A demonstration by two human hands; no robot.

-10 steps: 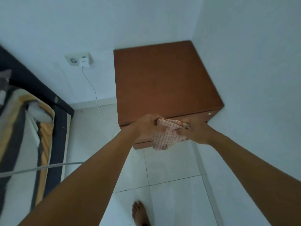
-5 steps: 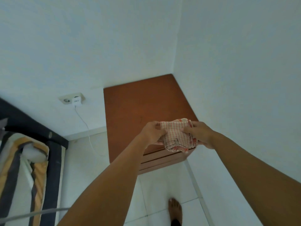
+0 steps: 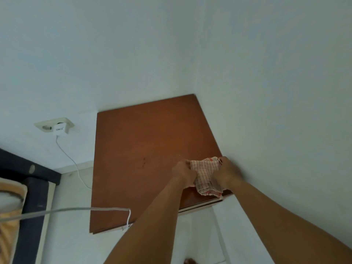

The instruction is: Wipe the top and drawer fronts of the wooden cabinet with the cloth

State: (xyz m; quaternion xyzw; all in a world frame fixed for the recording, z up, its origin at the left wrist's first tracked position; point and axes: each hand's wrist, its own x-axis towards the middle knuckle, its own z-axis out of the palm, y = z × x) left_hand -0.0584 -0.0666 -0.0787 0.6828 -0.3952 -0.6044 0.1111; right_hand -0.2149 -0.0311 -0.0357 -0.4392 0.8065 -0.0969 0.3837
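Observation:
The wooden cabinet (image 3: 144, 149) stands in the room's corner, its reddish-brown top filling the middle of the view. A red-and-white checked cloth (image 3: 206, 178) hangs bunched over the top's near right corner. My left hand (image 3: 182, 172) grips the cloth's left side and my right hand (image 3: 227, 173) grips its right side, close to the right wall. The drawer fronts are hidden below the top's front edge.
White walls meet behind and to the right of the cabinet. A wall socket with a white plug (image 3: 57, 127) and a thin cable (image 3: 74, 164) sits left of it. A bed with a dark frame (image 3: 32, 187) lies at the far left. A grey cord (image 3: 76, 209) crosses the lower left.
Both hands have risen with the cloth from the drawer front to above the top's near right corner. The view has tilted up and moved closer, hiding the drawer fronts.

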